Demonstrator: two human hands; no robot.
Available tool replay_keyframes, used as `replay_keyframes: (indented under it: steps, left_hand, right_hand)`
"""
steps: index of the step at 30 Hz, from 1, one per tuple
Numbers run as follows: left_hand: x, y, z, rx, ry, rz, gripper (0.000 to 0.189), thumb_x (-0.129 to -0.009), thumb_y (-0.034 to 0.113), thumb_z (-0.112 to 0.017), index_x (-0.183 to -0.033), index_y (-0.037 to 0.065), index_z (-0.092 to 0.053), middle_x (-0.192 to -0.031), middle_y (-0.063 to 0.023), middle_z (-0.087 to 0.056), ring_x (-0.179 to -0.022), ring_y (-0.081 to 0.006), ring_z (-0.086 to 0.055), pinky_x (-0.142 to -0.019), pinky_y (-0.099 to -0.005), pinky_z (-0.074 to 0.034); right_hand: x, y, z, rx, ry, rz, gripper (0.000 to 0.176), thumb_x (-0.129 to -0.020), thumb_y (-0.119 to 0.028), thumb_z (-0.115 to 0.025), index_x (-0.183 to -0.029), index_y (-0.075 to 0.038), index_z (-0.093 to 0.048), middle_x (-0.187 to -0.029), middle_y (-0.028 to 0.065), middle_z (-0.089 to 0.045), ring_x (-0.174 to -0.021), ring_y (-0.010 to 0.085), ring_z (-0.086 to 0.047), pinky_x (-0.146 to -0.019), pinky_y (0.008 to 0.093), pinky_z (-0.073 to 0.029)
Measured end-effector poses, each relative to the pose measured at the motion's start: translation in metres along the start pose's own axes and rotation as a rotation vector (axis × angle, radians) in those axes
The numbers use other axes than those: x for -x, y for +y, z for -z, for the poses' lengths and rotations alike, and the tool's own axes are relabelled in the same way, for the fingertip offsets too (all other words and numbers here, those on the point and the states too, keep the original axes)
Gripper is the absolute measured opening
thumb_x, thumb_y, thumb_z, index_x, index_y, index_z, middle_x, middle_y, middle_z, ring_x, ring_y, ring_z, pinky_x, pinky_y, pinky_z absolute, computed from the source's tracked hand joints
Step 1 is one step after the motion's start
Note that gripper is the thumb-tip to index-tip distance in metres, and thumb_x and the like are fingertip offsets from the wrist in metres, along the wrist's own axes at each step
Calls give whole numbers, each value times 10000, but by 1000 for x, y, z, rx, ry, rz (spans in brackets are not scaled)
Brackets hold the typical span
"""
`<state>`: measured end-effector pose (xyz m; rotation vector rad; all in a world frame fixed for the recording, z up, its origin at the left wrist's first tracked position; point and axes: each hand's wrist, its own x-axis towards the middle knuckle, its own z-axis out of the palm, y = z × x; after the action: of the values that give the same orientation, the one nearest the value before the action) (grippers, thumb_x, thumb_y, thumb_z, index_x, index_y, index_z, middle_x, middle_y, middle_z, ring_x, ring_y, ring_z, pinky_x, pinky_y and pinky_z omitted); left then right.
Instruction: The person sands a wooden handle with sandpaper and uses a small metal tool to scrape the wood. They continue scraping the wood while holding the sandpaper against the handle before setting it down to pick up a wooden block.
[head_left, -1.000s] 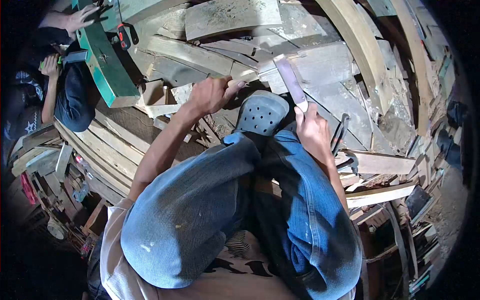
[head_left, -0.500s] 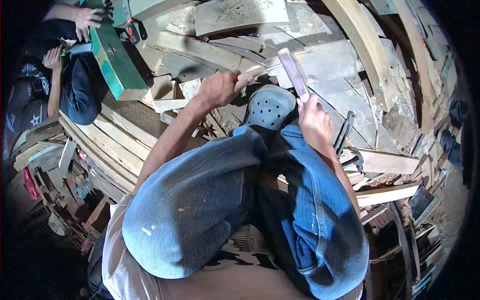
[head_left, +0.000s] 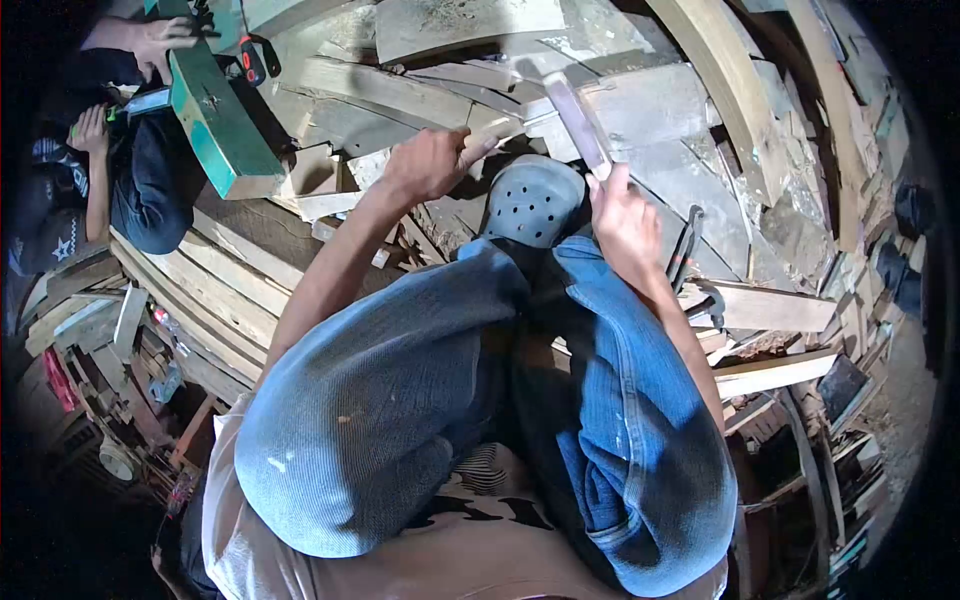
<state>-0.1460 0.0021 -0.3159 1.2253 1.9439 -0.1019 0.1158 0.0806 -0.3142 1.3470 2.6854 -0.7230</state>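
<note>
My left hand (head_left: 428, 166) is closed around a slim pale wooden stick (head_left: 497, 131), with the thumb laid along it. The stick's free end points right, close to a flat, pale purplish bar (head_left: 578, 122) that overlaps the boards behind it. My right hand (head_left: 628, 222) grips this bar by its lower end, and the bar slants up and to the left. Between my hands is a grey clog (head_left: 535, 200) with holes, on my foot. Both forearms rest along my bent knees in blue jeans (head_left: 385, 400).
At upper left, a co-worker's hand (head_left: 91, 131) holds a green-handled tool beside a green-painted beam (head_left: 220, 130). A red-and-black-handled tool (head_left: 250, 62) lies beyond it. Dark pliers-like tools (head_left: 686, 245) lie right of my hand. Curved timbers (head_left: 725, 90) and scrap wood surround me.
The view has shifted a little, moving the scene slightly up and left. My hands keep nearly the same hold and pose. The co-worker's lower hand has moved slightly left and down.
</note>
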Motion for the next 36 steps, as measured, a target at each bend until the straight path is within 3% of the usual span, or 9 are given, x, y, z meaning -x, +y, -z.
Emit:
replay_keyframes:
  steps: [1,4,10,16,19,22,25,28,36]
  left_hand:
    - [1,0,2,-2,5,1,626,-959,591,-382,-1052,33,-650,-858,-280,-661,-881,-453,-640,-769,-540,-485]
    - [2,-5,-5,16,90,-60,650,-939,644,-386,-1076,68,-655,-784,-249,-672,-831,-414,-677,-719,-540,-526]
    - [-4,-6,-9,47,48,-64,711,-935,650,-387,-1088,6,-645,-772,-242,-675,-827,-409,-680,-736,-526,-530]
    - [5,1,0,12,44,-27,663,-954,607,-380,-1175,33,-627,-858,-280,-667,-872,-462,-645,-790,-542,-500]
    - [-3,-8,-9,34,50,-55,676,-946,626,-383,-1102,23,-645,-817,-257,-669,-845,-442,-657,-751,-531,-508]
    - [-6,-11,-15,-4,74,-76,695,-934,647,-393,-1055,18,-660,-786,-248,-670,-815,-424,-670,-713,-523,-522]
    - [-7,-20,-24,-6,189,-114,668,-929,639,-421,-1073,34,-663,-740,-250,-661,-776,-423,-672,-670,-538,-524]
    - [2,-11,-14,23,179,-118,651,-934,613,-447,-1050,7,-655,-710,-242,-657,-755,-402,-680,-646,-534,-526]
    - [-1,-11,-7,37,96,-121,639,-944,590,-444,-1013,-13,-644,-698,-224,-658,-718,-408,-676,-638,-510,-535]
  right_hand:
    - [5,0,-2,-63,-46,-83,292,-980,-298,-515,-964,-27,-408,-667,255,-611,-592,462,-615,-492,561,-464]
    - [12,6,-2,31,-67,-87,298,-984,-312,-506,-976,-30,-412,-688,260,-620,-600,479,-611,-519,585,-463]
    - [-4,4,-9,52,58,3,291,-981,-302,-526,-939,-32,-425,-592,214,-594,-511,395,-617,-400,492,-461]
    - [9,11,-6,84,43,13,302,-970,-301,-546,-916,-36,-411,-552,206,-577,-489,410,-605,-402,497,-468]
    - [-6,-3,10,50,-58,-50,277,-991,-311,-485,-979,-38,-434,-650,221,-602,-594,425,-637,-500,527,-498]
    - [0,3,-4,141,69,39,282,-989,-318,-494,-965,-42,-438,-652,199,-601,-539,393,-630,-453,483,-500]
    - [14,17,-6,110,17,0,297,-976,-326,-518,-966,-42,-433,-666,198,-604,-527,397,-628,-430,498,-489]
    - [8,16,0,66,-29,-23,297,-979,-294,-523,-971,-18,-412,-644,253,-609,-548,451,-607,-457,542,-462]
    - [2,16,-3,52,51,62,264,-973,-274,-532,-952,-36,-418,-604,191,-578,-490,396,-605,-407,478,-478]
